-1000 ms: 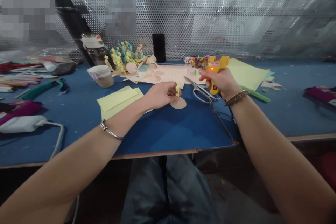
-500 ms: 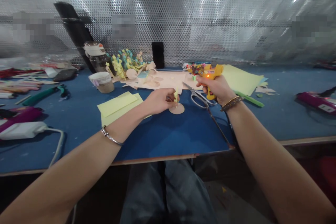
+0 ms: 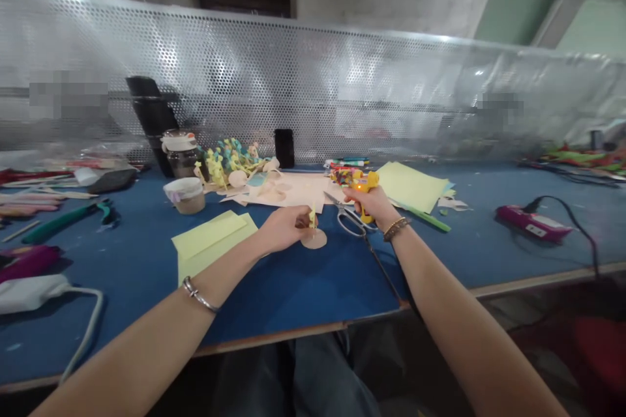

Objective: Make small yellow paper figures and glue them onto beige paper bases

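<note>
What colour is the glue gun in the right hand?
The glue gun is bright yellow, as the head view shows.

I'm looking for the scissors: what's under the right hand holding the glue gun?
Scissors with looped handles lie on the blue tabletop just below the right hand. Whatever is directly beneath the palm is covered and can't be seen.

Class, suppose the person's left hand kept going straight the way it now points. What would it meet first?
Probably the blade tips of the scissors, just past the small yellow paper piece pinched in the left hand; depth is hard to judge from this view.
</note>
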Action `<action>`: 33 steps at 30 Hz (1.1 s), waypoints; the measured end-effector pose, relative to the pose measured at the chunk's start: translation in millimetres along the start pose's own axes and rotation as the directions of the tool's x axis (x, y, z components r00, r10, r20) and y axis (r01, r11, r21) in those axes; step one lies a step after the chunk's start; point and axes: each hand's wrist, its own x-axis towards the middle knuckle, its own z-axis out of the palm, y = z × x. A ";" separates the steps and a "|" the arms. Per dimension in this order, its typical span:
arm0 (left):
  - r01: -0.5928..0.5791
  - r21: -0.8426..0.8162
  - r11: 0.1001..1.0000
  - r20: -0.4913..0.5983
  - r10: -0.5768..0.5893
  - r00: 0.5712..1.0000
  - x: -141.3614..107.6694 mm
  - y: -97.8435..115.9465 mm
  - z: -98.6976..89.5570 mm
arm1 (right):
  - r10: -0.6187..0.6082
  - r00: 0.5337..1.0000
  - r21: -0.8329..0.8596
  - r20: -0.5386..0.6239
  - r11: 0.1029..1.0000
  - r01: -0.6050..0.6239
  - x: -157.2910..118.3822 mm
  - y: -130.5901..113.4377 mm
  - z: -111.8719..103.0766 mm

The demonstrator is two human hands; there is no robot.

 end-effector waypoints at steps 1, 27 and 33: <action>-0.001 0.005 1.000 0.001 0.001 1.000 -0.1 0.1 -0.1 | 0.007 1.000 0.001 -0.002 1.000 -0.007 -0.3 -0.7 0.3; 0.008 0.072 0.997 -0.004 -0.008 1.000 -3.6 7.1 -2.7 | 0.020 1.000 -0.021 -0.007 1.000 -0.020 -1.4 3.3 3.3; 0.009 0.058 0.998 -0.012 -0.008 1.000 -4.5 9.4 -2.8 | 0.015 1.000 -0.026 0.004 1.000 -0.015 -2.0 3.4 2.4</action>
